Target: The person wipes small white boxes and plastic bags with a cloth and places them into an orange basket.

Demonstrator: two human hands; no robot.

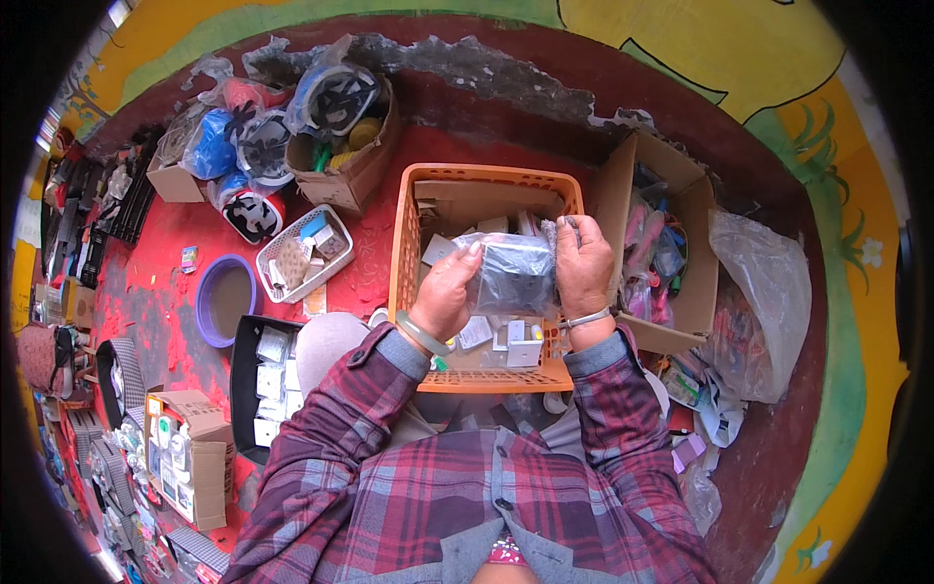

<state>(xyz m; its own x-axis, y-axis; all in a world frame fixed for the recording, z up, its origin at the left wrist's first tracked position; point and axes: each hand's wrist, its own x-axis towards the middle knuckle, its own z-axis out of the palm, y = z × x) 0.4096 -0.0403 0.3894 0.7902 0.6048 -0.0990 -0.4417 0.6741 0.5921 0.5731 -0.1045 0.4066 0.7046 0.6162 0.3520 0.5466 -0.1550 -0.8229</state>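
On the red-painted floor under a yellow wall, 2 hands, left hand (446, 290) and right hand (582, 261), grip a clear plastic packet (513, 274) of dark parts just above the orange crate (409, 243), apparently mid-sorting, so placing it seems next.

Plastic-wrapped dark packet (514, 274) over orange crate (407, 243)
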